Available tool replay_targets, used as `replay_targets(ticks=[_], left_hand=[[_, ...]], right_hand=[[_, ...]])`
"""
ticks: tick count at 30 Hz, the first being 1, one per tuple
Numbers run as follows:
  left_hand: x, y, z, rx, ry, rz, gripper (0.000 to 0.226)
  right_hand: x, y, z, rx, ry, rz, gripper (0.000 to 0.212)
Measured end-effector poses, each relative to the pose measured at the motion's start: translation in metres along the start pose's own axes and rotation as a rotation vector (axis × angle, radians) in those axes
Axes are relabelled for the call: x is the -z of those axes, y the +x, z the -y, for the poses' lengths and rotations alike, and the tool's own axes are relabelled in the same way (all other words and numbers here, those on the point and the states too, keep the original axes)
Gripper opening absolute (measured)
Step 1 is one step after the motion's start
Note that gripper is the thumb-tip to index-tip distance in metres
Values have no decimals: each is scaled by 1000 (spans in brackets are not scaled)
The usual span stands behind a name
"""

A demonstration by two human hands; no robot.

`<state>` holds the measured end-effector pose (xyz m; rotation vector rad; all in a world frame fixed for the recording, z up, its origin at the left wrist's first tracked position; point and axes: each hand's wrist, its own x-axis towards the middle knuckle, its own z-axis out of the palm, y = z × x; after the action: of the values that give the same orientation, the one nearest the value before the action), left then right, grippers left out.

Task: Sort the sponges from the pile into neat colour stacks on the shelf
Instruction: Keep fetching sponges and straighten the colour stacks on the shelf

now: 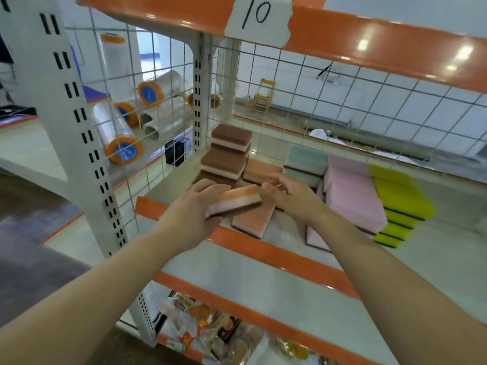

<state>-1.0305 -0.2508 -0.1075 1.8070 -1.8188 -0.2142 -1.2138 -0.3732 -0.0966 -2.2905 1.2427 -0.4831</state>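
Observation:
My left hand grips an orange sponge with a brown scrub layer, held tilted above the shelf's front edge. My right hand is at the sponge's right end, fingers loosely curled, thumb touching it. Behind stands a stack of brown-topped sponges. More orange sponges lie under the hands. Green sponges, pink sponges and a stepped yellow stack sit to the right.
A wire grid walls the shelf's left side and back. Rolls of clear film lie on the neighbouring shelf. Packaged goods fill the shelf below. An orange shelf edge with a "10" label hangs overhead.

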Motion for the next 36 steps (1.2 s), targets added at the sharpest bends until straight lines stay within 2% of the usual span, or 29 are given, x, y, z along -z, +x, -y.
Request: replay_targets(ticks=[7,16,22,26,29,31,36], left_hand=[[-4,-2,1,-27,63,56,52],[-4,-6,1,-91,107,103,42],[-8,-7,2,-150,97,98,41],[-11,-4,6,-192,154,36,51],[-9,4,5,-94,208,-5,64],[-6,9,7,-8,262,41,71],[-7,18,13,38,285,78,72]], right_hand=[[-4,2,2,17,3,245,66],[-1,6,0,29,-51,416,73],[2,8,-1,36,-38,448,80],[10,9,0,48,-36,429,81],[19,10,-4,82,-104,372,75],[22,10,-8,107,-167,340,71],[31,17,-25,103,-170,235,79]])
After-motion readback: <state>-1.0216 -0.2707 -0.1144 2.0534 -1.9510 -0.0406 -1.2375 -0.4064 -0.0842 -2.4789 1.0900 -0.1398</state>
